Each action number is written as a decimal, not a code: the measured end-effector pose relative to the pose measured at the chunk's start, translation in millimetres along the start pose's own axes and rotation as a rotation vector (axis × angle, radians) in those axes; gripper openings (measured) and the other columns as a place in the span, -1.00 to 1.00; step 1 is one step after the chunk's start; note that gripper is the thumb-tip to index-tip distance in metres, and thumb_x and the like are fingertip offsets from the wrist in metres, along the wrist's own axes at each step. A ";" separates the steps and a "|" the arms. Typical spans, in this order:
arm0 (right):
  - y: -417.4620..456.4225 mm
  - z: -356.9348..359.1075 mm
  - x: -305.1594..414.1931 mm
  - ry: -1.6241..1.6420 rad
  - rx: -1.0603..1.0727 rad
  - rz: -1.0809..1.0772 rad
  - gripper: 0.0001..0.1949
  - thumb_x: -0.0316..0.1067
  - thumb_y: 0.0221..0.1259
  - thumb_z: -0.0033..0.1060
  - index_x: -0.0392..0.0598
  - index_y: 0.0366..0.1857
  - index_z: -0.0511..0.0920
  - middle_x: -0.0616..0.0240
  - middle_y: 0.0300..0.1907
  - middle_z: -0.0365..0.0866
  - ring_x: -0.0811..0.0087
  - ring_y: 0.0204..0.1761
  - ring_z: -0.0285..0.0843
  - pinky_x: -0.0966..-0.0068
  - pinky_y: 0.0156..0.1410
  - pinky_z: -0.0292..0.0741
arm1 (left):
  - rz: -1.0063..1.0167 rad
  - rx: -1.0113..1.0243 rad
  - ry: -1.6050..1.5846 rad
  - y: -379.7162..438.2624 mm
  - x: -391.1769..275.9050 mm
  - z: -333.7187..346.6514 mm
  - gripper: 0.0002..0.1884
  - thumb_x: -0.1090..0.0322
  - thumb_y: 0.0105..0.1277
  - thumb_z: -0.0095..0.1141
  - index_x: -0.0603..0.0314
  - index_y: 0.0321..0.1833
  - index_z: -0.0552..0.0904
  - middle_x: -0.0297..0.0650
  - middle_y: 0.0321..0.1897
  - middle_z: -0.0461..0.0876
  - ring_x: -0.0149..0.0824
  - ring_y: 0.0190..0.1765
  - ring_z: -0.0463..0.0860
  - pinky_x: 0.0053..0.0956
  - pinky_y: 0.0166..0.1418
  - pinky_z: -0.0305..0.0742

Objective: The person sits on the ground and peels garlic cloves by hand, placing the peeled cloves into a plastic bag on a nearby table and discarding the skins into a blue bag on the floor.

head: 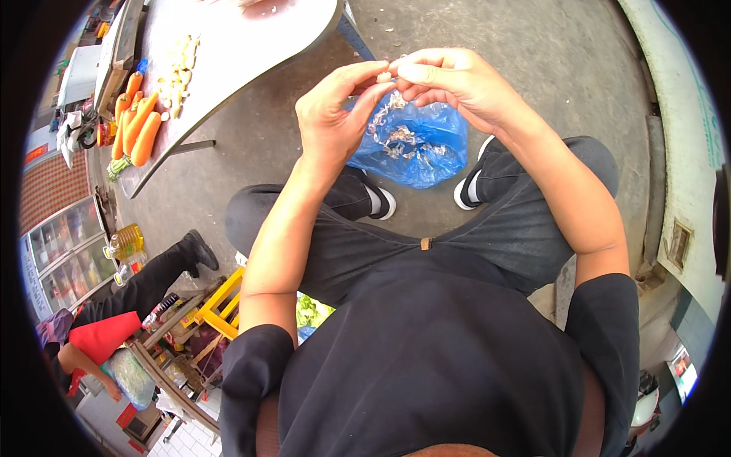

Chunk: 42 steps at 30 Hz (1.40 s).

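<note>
Between the thumb and index finger of my left hand (337,111) is a small pale garlic clove (384,76). My right hand (457,85) meets it from the right, thumb and fingertips drawn together right beside the clove. Whether those fingertips pinch the clove or a bit of its skin is hidden. Below both hands, a blue plastic bag (422,171) lies spread on the floor between my feet. Loose papery garlic skins (400,136) are scattered in it.
On the table (251,51) at upper left lie several peeled garlic cloves (181,74) and several carrots (145,137). A table leg (351,34) stands near my left hand. At lower left are a yellow plastic stool (223,303), oil bottles (127,241) and another person's leg (154,268).
</note>
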State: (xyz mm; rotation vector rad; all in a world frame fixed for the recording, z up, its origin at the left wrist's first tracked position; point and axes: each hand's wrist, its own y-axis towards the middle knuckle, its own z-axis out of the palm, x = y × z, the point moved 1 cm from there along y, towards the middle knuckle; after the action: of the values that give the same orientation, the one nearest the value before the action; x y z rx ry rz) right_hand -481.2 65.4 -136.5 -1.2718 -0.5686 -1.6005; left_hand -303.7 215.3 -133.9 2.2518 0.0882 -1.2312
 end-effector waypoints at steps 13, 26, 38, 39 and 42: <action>3.5 -0.3 -8.8 -0.300 -0.055 -0.213 -0.78 -0.22 0.62 0.56 -0.18 0.00 0.89 0.38 -0.18 0.90 0.63 -0.14 0.77 0.57 0.01 0.69 | 0.208 -0.007 0.230 3.6 -6.0 3.7 -0.66 0.61 0.33 0.63 0.24 0.15 0.92 -0.11 0.02 0.96 -0.21 0.06 0.95 -0.38 0.17 0.84; 1.6 -2.6 -8.8 -0.264 -0.063 -0.153 -0.85 -0.32 0.55 0.52 -0.19 -0.12 0.89 0.32 -0.21 0.91 0.59 -0.17 0.81 0.56 0.00 0.73 | 0.149 0.012 0.194 -1.1 -4.5 7.1 -0.68 0.60 0.32 0.64 0.26 0.13 0.94 -0.11 -0.01 0.97 -0.22 0.04 0.96 -0.39 0.17 0.84; 1.0 5.6 -10.2 -0.186 -0.157 -0.210 -0.82 -0.30 0.56 0.53 -0.21 -0.07 0.87 0.34 -0.19 0.90 0.65 -0.14 0.78 0.58 0.00 0.70 | -0.328 0.032 -0.388 -0.6 -3.3 8.1 -0.67 0.58 0.52 0.53 0.37 0.31 0.87 -0.19 0.04 0.96 -0.39 0.12 0.91 -0.47 0.31 0.83; 1.0 5.5 -9.0 -0.186 -0.153 -0.196 -0.81 -0.29 0.57 0.53 -0.21 -0.05 0.87 0.34 -0.17 0.90 0.65 -0.12 0.78 0.58 0.01 0.70 | -0.372 0.039 -0.453 -0.1 -3.2 7.9 -0.67 0.58 0.55 0.52 0.39 0.33 0.86 -0.19 0.06 0.95 -0.39 0.13 0.90 -0.48 0.33 0.82; 0.8 5.5 -5.0 -0.201 -0.143 -0.186 -0.80 -0.27 0.59 0.54 -0.21 0.00 0.88 0.36 -0.15 0.91 0.65 -0.10 0.79 0.58 0.01 0.70 | -0.378 0.032 -0.448 -2.4 -0.6 7.3 -0.65 0.58 0.54 0.52 0.38 0.34 0.85 -0.15 0.10 0.94 -0.38 0.13 0.91 -0.48 0.32 0.82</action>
State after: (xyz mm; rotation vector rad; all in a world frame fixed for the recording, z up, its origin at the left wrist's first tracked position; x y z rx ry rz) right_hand -478.0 71.6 -139.4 -1.5355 -0.7253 -1.7008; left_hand -310.3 213.7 -137.5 1.9845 0.3348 -1.9192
